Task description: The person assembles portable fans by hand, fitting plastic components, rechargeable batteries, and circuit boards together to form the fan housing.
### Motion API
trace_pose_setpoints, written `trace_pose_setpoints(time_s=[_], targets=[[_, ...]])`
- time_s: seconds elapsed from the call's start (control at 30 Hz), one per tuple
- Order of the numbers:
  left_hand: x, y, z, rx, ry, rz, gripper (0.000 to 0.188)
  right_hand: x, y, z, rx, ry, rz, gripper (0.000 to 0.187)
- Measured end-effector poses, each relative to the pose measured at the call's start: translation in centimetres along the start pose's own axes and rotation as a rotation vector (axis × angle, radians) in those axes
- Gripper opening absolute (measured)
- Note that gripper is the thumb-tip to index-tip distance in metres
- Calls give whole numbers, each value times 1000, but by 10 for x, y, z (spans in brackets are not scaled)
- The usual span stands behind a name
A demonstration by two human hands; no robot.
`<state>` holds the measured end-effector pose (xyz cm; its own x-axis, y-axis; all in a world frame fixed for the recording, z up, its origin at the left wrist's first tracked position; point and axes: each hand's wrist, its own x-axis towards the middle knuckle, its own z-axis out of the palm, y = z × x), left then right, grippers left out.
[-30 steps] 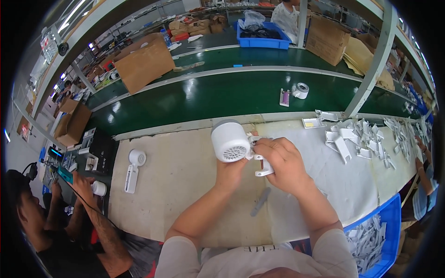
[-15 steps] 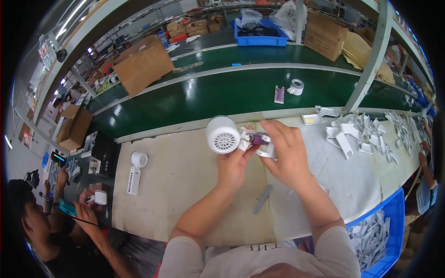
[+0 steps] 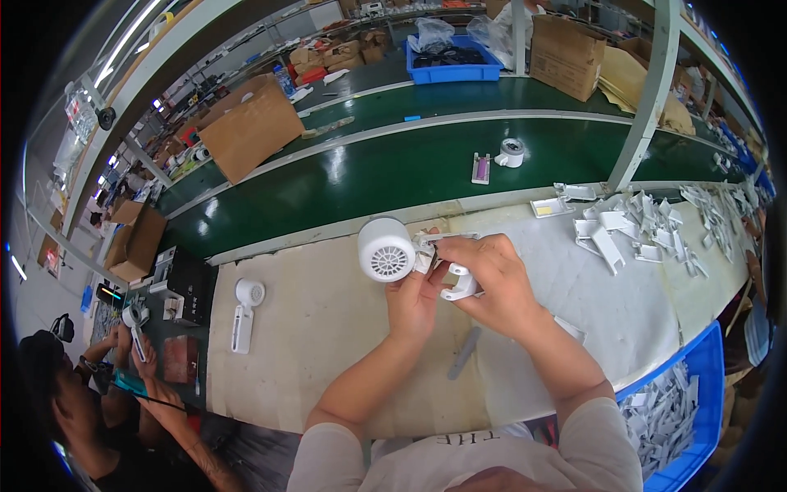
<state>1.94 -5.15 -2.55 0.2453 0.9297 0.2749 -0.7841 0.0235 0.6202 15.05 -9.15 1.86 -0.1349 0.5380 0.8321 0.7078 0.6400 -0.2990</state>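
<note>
A white handheld fan (image 3: 387,250) with a round, slotted head is held at its neck by my left hand (image 3: 411,307), fingers closed around it. My right hand (image 3: 502,283) is closed on a white plastic handle cover (image 3: 462,284), close beside the fan's open handle, and its upper fingers touch the handle's far end. The inside of the handle is mostly hidden by my fingers. On the mat in front of me lies a flat grey strip (image 3: 465,353). A second white fan (image 3: 243,318) with a closed handle rests at the left.
White plastic shells (image 3: 648,230) are heaped at the right, above a blue bin (image 3: 709,402) of similar pieces. On the green conveyor (image 3: 328,180) sit a purple-celled handle part (image 3: 481,168) and a fan head (image 3: 511,153). A co-worker (image 3: 74,402) works at the left.
My right hand has turned the white cover, its curved end now facing the fan. The purple part in the handle is now hidden. The co-worker's hands now hold a fan farther away.
</note>
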Motion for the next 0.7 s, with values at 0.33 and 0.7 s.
trace_pose_setpoints(time_s=[0.33,0.7], targets=[[-1,1,-2,34,-28,30,37,1,-2,3,46,-71,7,54],[-1,-2,-1,279,-106,200,37,2,-6,-5,224,-114,298,53]])
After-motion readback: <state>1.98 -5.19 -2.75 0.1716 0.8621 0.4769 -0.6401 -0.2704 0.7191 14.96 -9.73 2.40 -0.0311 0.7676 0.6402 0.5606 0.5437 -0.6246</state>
